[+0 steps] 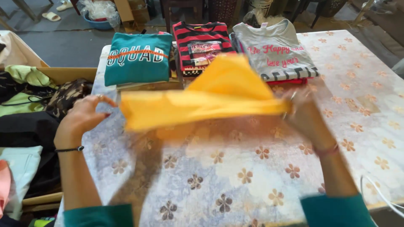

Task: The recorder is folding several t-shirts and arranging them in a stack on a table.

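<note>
holding the blurred yellow garment [210, 98] taut above the tabletop [235, 176], left hand [82, 117] and right hand [305, 113] fingers pinched on its ends, risks slipping or knocking the folded stacks at the far edge.

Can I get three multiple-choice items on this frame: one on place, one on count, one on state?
1. Where is the teal top?
A. left of the striped top
B. in the cardboard box
C. on the floor

2. How many folded stacks lie at the far edge of the table?
A. one
B. three
C. five

3. The yellow garment is:
A. flat on the table
B. held up by the left hand and right hand
C. in the box

Key: 1 A, leftmost in the row. 2 B, teal, striped, grey top. 3 B, gripped at both ends, blurred.
</note>
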